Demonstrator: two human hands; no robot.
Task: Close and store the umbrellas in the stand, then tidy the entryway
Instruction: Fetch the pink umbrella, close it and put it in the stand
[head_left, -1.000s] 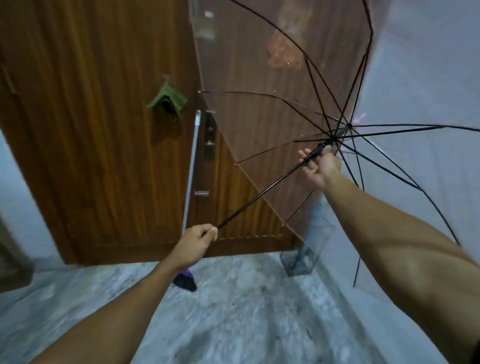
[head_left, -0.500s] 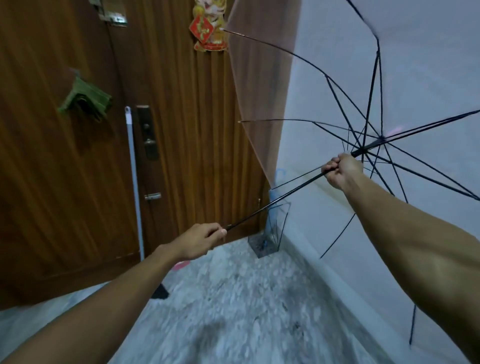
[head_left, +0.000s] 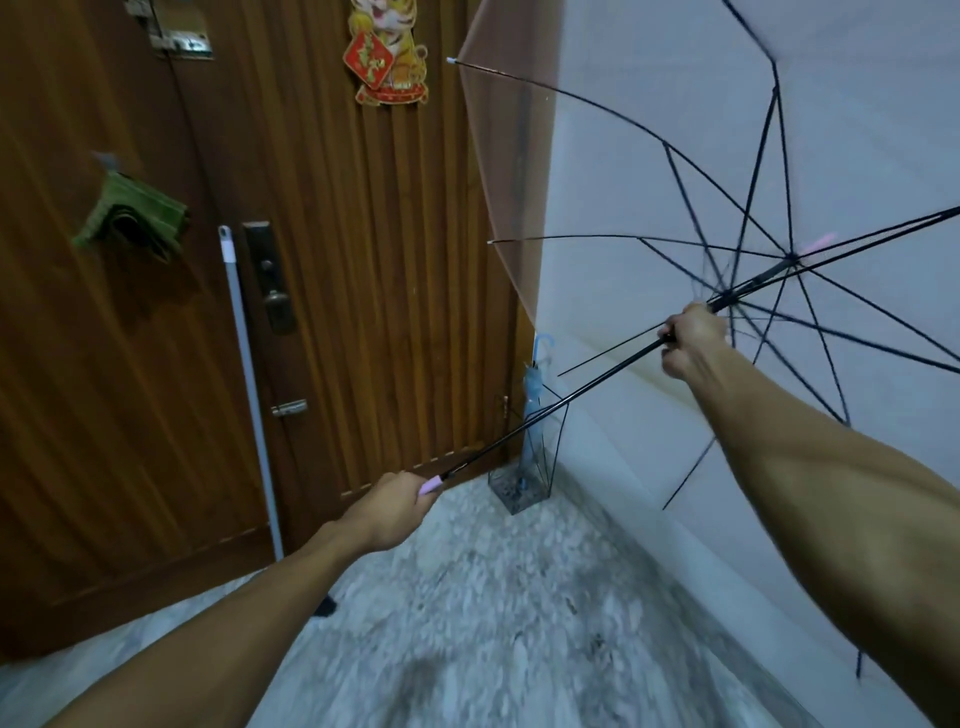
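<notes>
An open transparent umbrella with black ribs and a black shaft points its canopy toward the right wall. My left hand grips its pink handle low at centre. Higher on the shaft, just below the runner, my right hand is curled round it. A clear wire-framed umbrella stand sits on the floor in the corner between door and wall. A closed light-blue umbrella stands upright in it.
A brown wooden door fills the left, with a lock plate, a red and yellow decoration and a green cloth hanging on it. A grey broom handle leans on the door. The floor is grey speckled stone.
My view has swung right and the stand now sits near centre. The pink handle end now shows beyond my left hand. The canopy has shifted right; both hands keep their hold.
</notes>
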